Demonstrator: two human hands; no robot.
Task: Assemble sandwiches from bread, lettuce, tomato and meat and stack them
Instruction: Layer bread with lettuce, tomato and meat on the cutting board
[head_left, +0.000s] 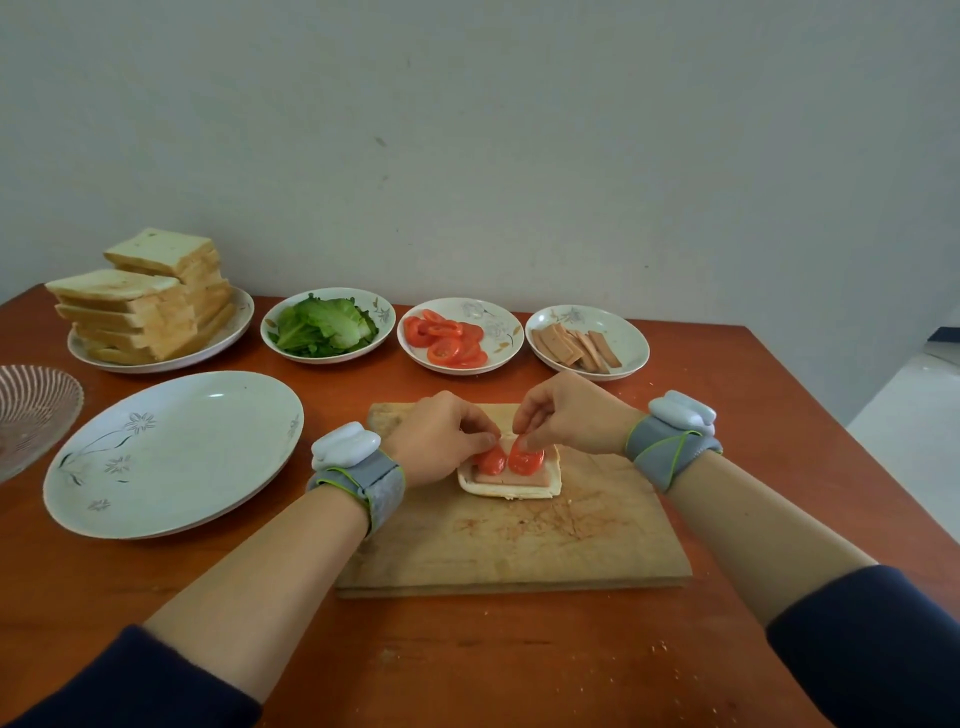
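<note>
Filling most of the view is an orange-brown surface (519, 665). Lying on it, near the person, is a wooden cutting board (519, 545) with scratches and crumbs on it. Left of the board sits a big white plate (208, 441) with grey flowers painted on it. Behind the board and far to its left, a tall bread pile (140, 306) stands on a bread plate (236, 322). Much further left of the board, at the edge of the view, is a glass dish (31, 410) with thin lines in it.

Three small dishes stand in a row behind the board. A lettuce bowl (382, 314) with green lettuce (322, 330) is behind its left side. A tomato plate (493, 322) with red tomato rounds (447, 343) is straight behind it. A meat plate (623, 338) with pink meat strips (574, 345) is behind its right side.

Two arms in dark sleeves reach over the board. Each wrist has a grey band with a white box on it. The left hand (441, 436) and the right hand (566, 415) are close together over the far half of the board. One bread slice (519, 491) lies flat there, with a pink meat piece (524, 478) on top.

Two red slices sit side by side on the meat. The left hand pinches the left tomato slice (492, 461) with thumb and finger. The right hand pinches the right tomato slice (525, 460) with its fingertips.
</note>
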